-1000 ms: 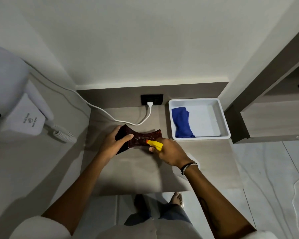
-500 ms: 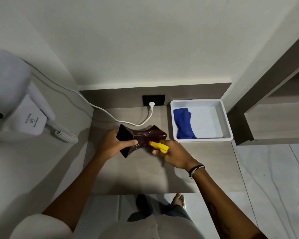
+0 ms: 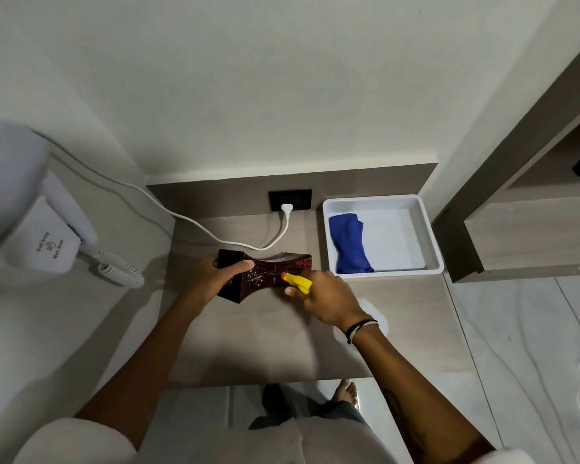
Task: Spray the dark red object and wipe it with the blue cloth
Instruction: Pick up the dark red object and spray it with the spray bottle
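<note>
- One white wall-mounted hair dryer (image 3: 44,239), frame left.
- Left hand (image 3: 215,279) grips one glossy dark red waisted object (image 3: 265,271) at centre, over the grey counter (image 3: 265,336).
- Right hand (image 3: 329,299) clasps one yellow-nozzled spray bottle (image 3: 297,282).
- One folded blue cloth (image 3: 349,242) lies in one white tray (image 3: 429,236), right.

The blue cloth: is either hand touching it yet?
Apart. The head view shows the blue cloth lying alone in the white tray, while both hands stay at the dark red object.
</note>
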